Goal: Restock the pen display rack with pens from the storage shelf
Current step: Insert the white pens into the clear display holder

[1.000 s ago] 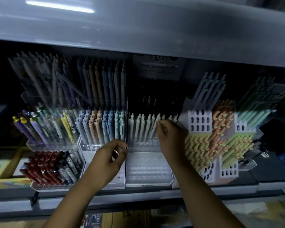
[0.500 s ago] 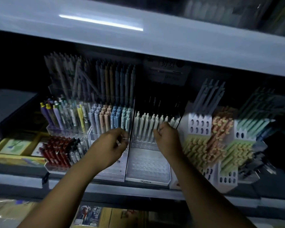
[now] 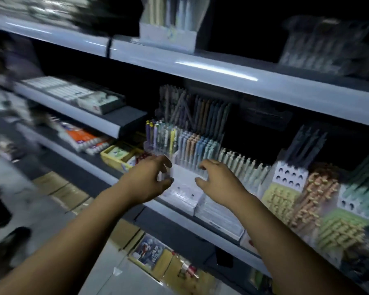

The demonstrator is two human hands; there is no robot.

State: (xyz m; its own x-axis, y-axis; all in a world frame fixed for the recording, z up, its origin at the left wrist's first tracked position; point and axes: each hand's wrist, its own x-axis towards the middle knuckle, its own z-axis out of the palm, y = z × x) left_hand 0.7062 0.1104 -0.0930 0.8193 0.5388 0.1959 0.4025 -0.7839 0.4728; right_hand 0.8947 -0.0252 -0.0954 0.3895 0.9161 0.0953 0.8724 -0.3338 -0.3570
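Several rows at the front edge of the clear rack [image 3: 182,195] are sitting bare, so restocking is looking unfinished; left hand [image 3: 146,180] and right hand [image 3: 221,180] are hovering half-curled, seemingly gripping nothing.

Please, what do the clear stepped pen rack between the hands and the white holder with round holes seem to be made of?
The clear stepped pen rack: likely acrylic, glossy; the pens show through its walls. The white holder: probably moulded plastic, matt and opaque; blur leaves it open.
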